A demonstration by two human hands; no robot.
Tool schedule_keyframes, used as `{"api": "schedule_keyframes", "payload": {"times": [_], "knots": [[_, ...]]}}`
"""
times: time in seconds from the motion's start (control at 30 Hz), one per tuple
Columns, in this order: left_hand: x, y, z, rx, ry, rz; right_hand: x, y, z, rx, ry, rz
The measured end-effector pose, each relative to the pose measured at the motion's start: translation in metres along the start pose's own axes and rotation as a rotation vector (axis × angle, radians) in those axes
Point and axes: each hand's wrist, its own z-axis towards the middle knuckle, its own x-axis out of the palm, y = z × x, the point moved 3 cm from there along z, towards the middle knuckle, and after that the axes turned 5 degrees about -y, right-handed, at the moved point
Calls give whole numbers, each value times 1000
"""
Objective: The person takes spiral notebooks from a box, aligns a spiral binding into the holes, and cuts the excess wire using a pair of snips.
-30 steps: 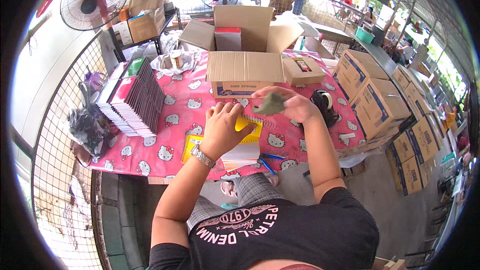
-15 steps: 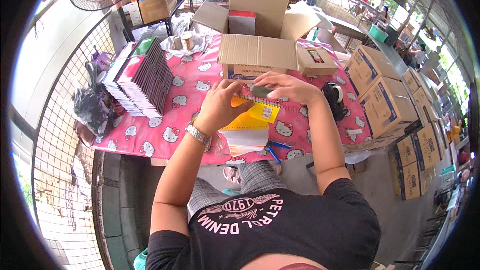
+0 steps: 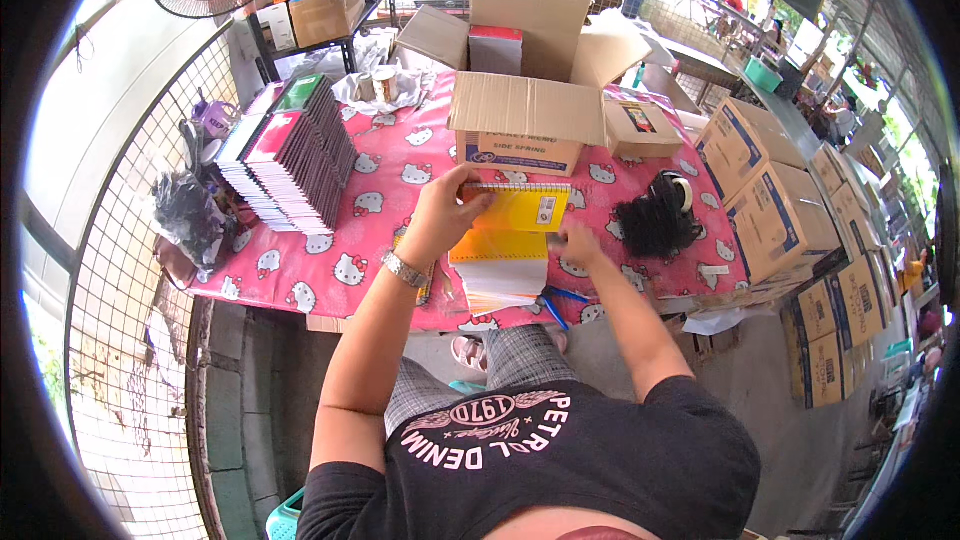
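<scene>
My left hand (image 3: 452,212) grips the left end of a yellow spiral notepad (image 3: 522,210), thumb on its cover. The notepad's wire coil runs along its far edge. Just below it lies a stack of yellow-covered pads (image 3: 502,275) with white page edges. My right hand (image 3: 580,243) is closed beside the stack's right side, apart from the notepad; a small dark piece (image 3: 556,239) shows at its fingertips, mostly hidden. Blue-handled pliers (image 3: 560,306) lie by the stack's near right corner.
A tall stack of spiral notebooks (image 3: 290,155) stands left, beside a black plastic bag (image 3: 188,220). An open carton (image 3: 525,152) sits beyond my hands. To the right are a black tape dispenser (image 3: 660,225) with smeared outline and stacked cartons (image 3: 775,200).
My right hand has dropped from the notepad's coil down to the right of the stack, carrying the dark piece. The notepad, still in my left hand, now sits more level.
</scene>
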Motion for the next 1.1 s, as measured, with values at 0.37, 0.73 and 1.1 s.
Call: {"api": "schedule_keyframes", "payload": {"times": [0.37, 0.73, 1.1], "knots": [[15, 17, -14, -119, -185, -230, 69, 10, -142, -6, -492, -41], [23, -2, -36, 8, -326, -219, -140, 206, -155, -569, -840, 326], [-2, -17, -44, 281, -464, 115, -135, 203, -132, -308, 104, 1128]]}}
